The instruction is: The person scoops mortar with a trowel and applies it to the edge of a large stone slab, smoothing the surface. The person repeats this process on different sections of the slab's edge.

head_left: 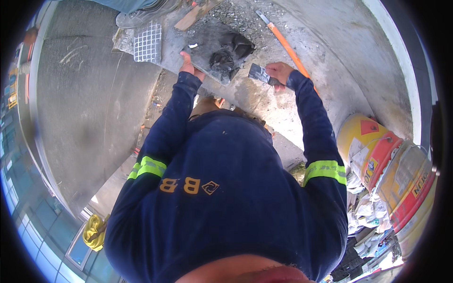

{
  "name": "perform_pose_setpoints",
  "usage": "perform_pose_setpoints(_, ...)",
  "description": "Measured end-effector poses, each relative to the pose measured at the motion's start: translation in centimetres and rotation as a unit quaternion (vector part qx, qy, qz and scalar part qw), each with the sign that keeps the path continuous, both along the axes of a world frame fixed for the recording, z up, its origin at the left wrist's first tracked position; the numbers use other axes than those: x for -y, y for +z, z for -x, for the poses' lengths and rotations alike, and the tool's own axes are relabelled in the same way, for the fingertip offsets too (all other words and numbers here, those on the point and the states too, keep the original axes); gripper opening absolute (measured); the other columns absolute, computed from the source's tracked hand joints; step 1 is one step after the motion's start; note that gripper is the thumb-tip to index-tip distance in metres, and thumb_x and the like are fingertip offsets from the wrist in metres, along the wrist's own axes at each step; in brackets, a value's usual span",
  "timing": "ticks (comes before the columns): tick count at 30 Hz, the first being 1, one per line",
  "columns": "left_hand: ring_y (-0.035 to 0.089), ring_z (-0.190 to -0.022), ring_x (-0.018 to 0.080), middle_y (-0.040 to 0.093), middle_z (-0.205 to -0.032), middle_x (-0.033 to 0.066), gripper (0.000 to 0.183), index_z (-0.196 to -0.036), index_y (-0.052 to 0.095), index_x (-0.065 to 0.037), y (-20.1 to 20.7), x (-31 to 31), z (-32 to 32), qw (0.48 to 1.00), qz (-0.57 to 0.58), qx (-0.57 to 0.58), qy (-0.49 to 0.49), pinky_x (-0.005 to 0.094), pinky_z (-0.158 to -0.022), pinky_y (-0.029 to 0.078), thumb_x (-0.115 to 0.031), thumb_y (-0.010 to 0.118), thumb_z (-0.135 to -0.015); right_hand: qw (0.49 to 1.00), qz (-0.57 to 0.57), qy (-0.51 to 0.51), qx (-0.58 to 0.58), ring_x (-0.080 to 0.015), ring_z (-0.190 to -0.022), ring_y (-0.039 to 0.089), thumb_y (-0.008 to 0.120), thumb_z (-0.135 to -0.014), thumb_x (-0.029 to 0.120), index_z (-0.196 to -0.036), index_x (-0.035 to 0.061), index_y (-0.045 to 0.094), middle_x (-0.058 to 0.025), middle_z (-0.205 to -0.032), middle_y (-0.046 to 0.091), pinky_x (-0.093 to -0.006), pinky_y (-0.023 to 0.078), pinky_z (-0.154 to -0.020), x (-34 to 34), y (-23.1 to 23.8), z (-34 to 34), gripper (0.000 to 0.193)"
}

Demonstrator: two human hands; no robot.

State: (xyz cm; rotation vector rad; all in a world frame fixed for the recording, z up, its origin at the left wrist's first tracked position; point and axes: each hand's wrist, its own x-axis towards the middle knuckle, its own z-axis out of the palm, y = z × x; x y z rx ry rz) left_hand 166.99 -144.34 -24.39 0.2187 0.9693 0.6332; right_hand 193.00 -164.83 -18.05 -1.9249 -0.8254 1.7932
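My left hand (189, 67) is closed on the near left edge of a flat grey board (200, 49), its thumb on top and the other fingers partly hidden below. Dark, wet-looking paste (222, 60) lies in lumps on the board's right part. Just right of the board, my right hand (280, 74) grips a putty knife (258, 72). Its wide grey blade points left toward the paste, apart from it, and the handle is mostly covered by my fingers.
A white gridded panel (147, 43) lies left of the board, near a wooden strip (192, 18). An orange-handled tool (288, 47) lies beyond my right hand. Yellow and red buckets (361, 134) stand at right. Large grey wall surfaces (89, 94) rise at left; yellow cloth (94, 232) hangs lower left.
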Motion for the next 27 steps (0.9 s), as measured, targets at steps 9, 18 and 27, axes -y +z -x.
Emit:
perform_pose_setpoints(9, 0.043, -0.13, 0.0346, 0.046, -0.141, 0.0157, 0.088, -0.141, 0.036, -0.002, -0.6, 0.2, 0.4, 0.998, -0.016, 0.061, 0.007, 0.0507, -0.11, 0.033, -0.07, 0.045, -0.086, 0.987, 0.042, 0.146, 0.052, -0.0157, -0.04, 0.054, 0.052, -0.093, 0.021, -0.092, 0.0067, 0.065, -0.0053, -0.064, 0.056, -0.0285, 0.046, -0.037, -7.5, -1.8, -0.6, 0.02)
perform_pose_setpoints(18, 0.044, -0.129, 0.0344, 0.045, -0.142, 0.0152, 0.085, -0.142, 0.035, -0.002, -1.3, 0.2, 0.5, 0.996, -0.022, 0.088, 0.003, 0.0503, -0.11, 0.034, -0.067, 0.046, -0.088, 0.989, 0.067, 0.131, 0.015, -0.0136, -0.056, 0.055, 0.059, -0.091, 0.028, -0.101, 0.0121, 0.068, -0.0028, -0.08, 0.059, -0.0276, 0.053, -0.045, -8.3, -3.0, 3.0, 0.021)
perform_pose_setpoints(27, 0.041, -0.131, 0.0354, 0.044, -0.143, 0.0155, 0.082, -0.143, 0.034, -0.004, -1.2, 0.4, 0.3, 0.994, -0.038, 0.098, 0.024, 0.051, -0.111, 0.031, -0.066, 0.041, -0.091, 0.936, -0.211, 0.102, 0.264, -0.0241, -0.082, 0.067, 0.053, -0.096, 0.032, -0.121, 0.0125, 0.062, -0.0167, -0.092, 0.064, -0.0381, 0.054, -0.065, -5.9, -0.6, 6.4, 0.033)
